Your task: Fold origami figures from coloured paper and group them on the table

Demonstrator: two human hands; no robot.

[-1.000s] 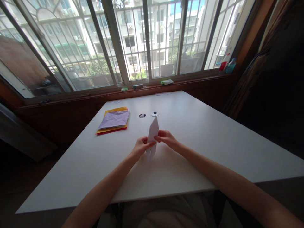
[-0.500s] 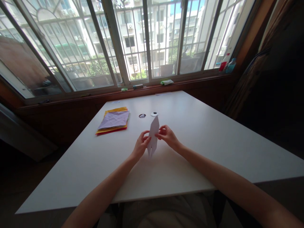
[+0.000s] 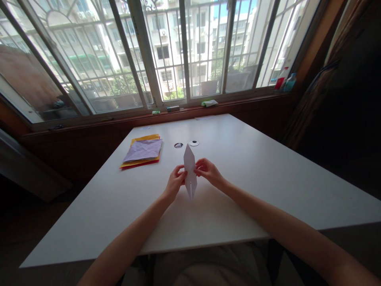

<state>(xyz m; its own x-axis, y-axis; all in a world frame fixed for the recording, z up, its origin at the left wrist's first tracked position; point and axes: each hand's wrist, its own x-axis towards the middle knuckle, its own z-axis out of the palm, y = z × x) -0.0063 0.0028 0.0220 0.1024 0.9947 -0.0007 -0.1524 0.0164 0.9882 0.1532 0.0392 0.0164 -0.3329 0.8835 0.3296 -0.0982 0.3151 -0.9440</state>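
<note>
A folded sheet of pale lilac paper (image 3: 190, 169) stands upright above the table, long and narrow, with a pointed top and a slit running up from its lower end. My left hand (image 3: 176, 179) pinches its left edge between thumb and fingers. On the opposite edge, my right hand (image 3: 208, 171) grips it with thumb and fingertips. Behind the folded paper, two small round openings show in the tabletop. To the left lies a stack of paper sheets (image 3: 143, 150), creased lilac on top, with yellow and red below.
The white table (image 3: 253, 178) spans most of the view. Its back edge faces a windowsill holding a green-and-white packet (image 3: 209, 103), a small dark box (image 3: 173, 108) and bottles (image 3: 289, 82) at the far right. A dark curtain (image 3: 321, 87) hangs at the right.
The folded paper has turned slightly; its top point has swung left and more of its face shows. Both hands keep their hold in nearly the same place.
</note>
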